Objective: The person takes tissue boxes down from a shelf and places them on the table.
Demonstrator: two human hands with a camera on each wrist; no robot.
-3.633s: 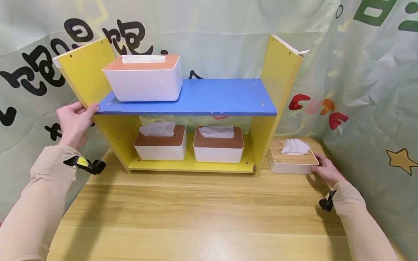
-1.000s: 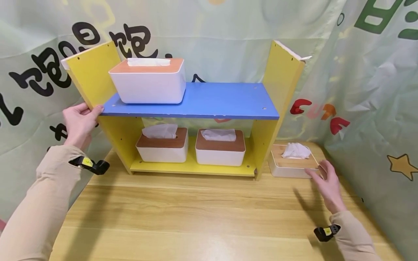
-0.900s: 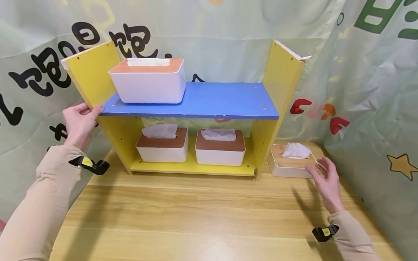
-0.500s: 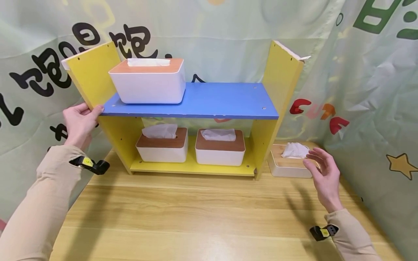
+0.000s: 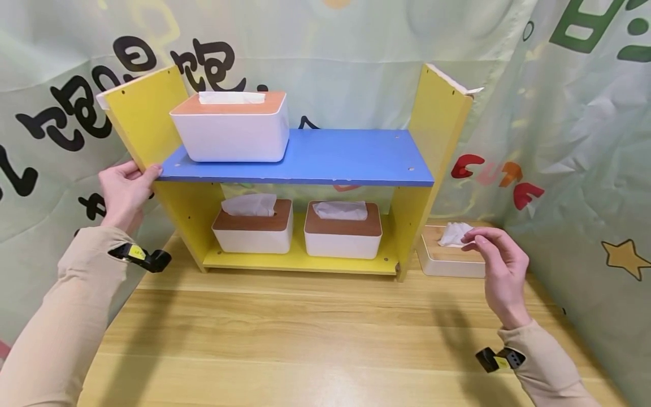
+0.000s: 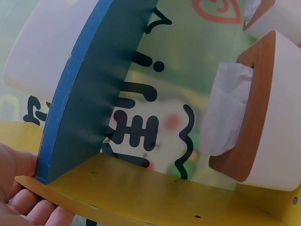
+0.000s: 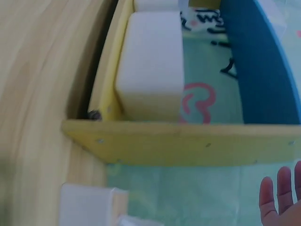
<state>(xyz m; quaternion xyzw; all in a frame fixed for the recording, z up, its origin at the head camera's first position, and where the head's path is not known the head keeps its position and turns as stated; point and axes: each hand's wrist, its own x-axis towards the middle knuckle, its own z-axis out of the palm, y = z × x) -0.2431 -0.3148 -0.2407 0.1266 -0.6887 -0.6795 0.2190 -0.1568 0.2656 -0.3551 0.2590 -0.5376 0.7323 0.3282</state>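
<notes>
My left hand (image 5: 122, 195) grips the left yellow side panel of a two-tier shelf (image 5: 351, 155), thumb at the end of the blue board. Fingers (image 6: 40, 212) curl under the panel in the left wrist view. On the table right of the shelf sits a low white tissue box (image 5: 447, 268) with a pale wooden lid and a tissue (image 5: 454, 234) sticking up. My right hand (image 5: 503, 271) hovers over this box's right part, fingers loosely bent and holding nothing; the fingertips overlap the tissue's edge in the head view. In the right wrist view, its fingers are apart from the box.
A larger white tissue box (image 5: 231, 135) stands on the blue board's left half. Two brown-lidded tissue boxes, one left (image 5: 251, 240) and one right (image 5: 342, 246), stand on the yellow bottom board. A printed curtain (image 5: 346, 45) hangs behind the wooden table (image 5: 285, 339).
My right hand has let go of the low box's right end, drawn back, then risen and moved left over its lid. The left hand keeps its grip; the head view has shifted slightly.
</notes>
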